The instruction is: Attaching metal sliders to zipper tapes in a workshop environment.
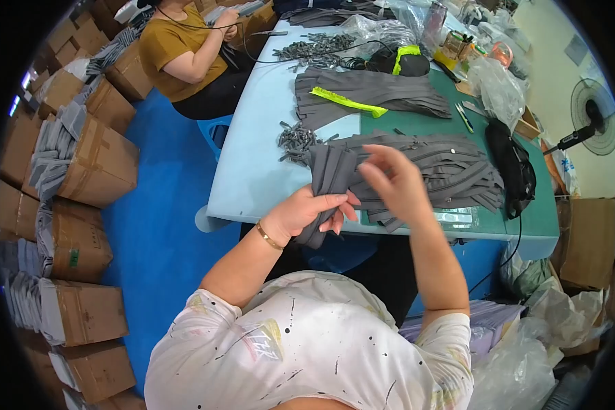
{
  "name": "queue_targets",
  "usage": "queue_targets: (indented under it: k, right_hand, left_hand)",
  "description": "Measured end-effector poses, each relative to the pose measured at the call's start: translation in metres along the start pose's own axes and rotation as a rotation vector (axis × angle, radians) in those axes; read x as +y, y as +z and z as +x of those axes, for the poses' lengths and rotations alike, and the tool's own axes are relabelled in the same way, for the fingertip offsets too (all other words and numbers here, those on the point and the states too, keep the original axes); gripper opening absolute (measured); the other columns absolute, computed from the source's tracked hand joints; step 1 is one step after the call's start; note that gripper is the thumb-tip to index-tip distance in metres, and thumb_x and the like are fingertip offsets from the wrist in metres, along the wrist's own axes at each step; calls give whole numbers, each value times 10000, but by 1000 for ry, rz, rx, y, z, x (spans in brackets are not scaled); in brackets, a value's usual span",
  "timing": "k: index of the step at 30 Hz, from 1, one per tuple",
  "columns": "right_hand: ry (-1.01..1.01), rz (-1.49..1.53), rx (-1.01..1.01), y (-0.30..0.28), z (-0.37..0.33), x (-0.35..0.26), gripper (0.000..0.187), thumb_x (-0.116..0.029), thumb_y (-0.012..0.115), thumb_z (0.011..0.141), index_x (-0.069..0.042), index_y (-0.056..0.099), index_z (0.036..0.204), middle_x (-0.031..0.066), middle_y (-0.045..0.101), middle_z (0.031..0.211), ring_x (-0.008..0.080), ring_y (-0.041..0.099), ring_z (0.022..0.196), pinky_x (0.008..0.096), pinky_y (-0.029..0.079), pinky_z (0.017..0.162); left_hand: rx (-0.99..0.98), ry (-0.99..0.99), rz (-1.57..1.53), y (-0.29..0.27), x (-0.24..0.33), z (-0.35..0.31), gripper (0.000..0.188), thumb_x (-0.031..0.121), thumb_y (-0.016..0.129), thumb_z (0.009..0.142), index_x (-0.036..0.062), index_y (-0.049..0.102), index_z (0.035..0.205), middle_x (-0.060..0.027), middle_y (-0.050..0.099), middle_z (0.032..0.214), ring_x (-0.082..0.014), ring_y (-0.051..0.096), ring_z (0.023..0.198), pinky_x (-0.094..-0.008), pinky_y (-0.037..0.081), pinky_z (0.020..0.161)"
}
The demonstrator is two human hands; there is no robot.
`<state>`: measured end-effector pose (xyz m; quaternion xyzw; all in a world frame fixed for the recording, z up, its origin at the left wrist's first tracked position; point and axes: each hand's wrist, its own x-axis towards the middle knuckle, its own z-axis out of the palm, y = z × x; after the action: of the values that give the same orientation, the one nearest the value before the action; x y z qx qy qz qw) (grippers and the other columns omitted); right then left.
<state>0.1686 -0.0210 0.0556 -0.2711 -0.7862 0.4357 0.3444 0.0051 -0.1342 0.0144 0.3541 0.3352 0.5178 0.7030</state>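
Note:
My left hand (307, 212) grips a bundle of grey zipper strips (328, 174) at the near edge of the light blue table (253, 171). My right hand (393, 181) hovers just right of the bundle, fingers pinching at the upper end of a strip; what it holds is too small to tell for sure. A wide heap of grey zipper strips (444, 167) lies behind my right hand. A small pile of grey zipper sliders (295, 140) sits just beyond the bundle.
Another person in a mustard shirt (177, 51) sits at the table's far left. More grey strips with a neon yellow piece (348, 102), further sliders (314, 46), plastic bags (498, 89) and a black bag (515, 171) lie on the table. Cardboard boxes (92, 164) line the blue floor at left; a fan (597, 123) stands at right.

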Motion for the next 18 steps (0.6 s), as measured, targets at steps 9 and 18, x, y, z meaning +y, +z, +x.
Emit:
queue_targets:
  k: [9, 18]
  right_hand:
    - [63, 258, 108, 59, -10, 12, 283, -38, 696, 770, -55, 589, 1031, -55, 480, 683, 20, 435, 590, 156, 352, 499]
    - [135, 413, 2, 75, -14, 46, 279, -60, 724, 742, -40, 582, 982, -19, 502, 802, 42, 477, 698, 180, 404, 549]
  left_hand:
    - [211, -37, 143, 1, -10, -13, 257, 211, 532, 905, -26, 569, 996, -131, 643, 824, -153, 604, 529, -205, 425, 419]
    - [275, -21, 401, -3, -15, -20, 204, 201, 550, 894, -1, 558, 925, -96, 640, 747, -108, 542, 457, -217, 417, 401]
